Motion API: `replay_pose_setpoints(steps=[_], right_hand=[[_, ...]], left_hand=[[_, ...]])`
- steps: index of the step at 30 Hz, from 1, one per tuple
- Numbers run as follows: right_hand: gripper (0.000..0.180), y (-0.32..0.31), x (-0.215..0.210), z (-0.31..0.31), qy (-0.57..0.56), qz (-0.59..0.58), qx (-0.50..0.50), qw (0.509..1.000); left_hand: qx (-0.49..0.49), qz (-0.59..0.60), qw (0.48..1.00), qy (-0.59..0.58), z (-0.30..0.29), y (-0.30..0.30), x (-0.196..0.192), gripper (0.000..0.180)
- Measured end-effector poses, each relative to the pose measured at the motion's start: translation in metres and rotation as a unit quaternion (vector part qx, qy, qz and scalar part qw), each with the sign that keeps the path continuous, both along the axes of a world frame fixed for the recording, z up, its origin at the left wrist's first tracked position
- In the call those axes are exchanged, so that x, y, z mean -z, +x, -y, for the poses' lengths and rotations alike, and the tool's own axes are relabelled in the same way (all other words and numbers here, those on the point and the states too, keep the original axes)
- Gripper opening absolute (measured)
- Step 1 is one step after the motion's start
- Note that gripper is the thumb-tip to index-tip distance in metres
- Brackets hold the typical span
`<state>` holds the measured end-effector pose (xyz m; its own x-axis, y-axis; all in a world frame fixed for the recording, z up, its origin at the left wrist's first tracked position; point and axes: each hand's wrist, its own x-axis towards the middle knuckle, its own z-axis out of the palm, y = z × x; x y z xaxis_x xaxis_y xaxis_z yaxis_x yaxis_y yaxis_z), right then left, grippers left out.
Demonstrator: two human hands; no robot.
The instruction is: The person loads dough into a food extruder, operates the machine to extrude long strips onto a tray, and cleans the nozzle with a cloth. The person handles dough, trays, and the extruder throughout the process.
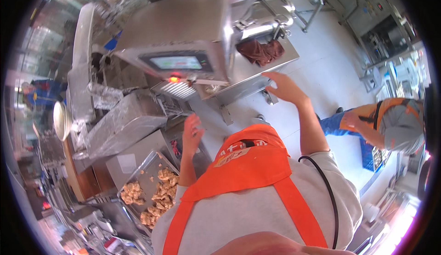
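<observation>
My left hand (193, 134) is raised in front of the steel machine, below its lit screen (177, 62). Its fingers are loosely bent and apart, a little blurred, with nothing in them. My right hand (288, 89) reaches out near the corner of a low steel table (250, 84). Its fingers are stretched, the thumb stands away from them, and it holds nothing. A crumpled dark brown cloth (261, 53) lies on that table, beyond my right hand. Near my left forearm is a metal tray (151, 163) with lumpy light brown food pieces (164, 190).
A steel chute-like machine part (124, 122) stands at the left. A red light (174, 79) glows under the screen. At the right a person in an orange apron (367, 115) bends beside a blue crate (367, 155). More steel equipment (390, 30) stands at the far right.
</observation>
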<state>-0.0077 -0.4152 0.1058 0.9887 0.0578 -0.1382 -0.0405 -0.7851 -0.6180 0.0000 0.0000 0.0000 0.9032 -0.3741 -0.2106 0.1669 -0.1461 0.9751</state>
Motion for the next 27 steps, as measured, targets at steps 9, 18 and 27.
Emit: replay_pose_setpoints(steps=[9,18,27], right_hand=[[0.048,-0.058,0.036,0.098,0.09,0.041,0.018,0.995],[0.046,-0.118,0.059,0.307,0.139,0.049,0.121,0.982],[0.048,-0.075,0.063,0.451,0.194,0.019,0.183,0.964]], left_hand=[[0.242,0.011,0.948,0.209,0.153,-0.036,-0.004,0.072],[0.445,-0.021,0.89,0.095,0.42,0.0,-0.001,0.071],[0.469,-0.082,0.879,-0.021,0.583,0.036,-0.066,0.068]])
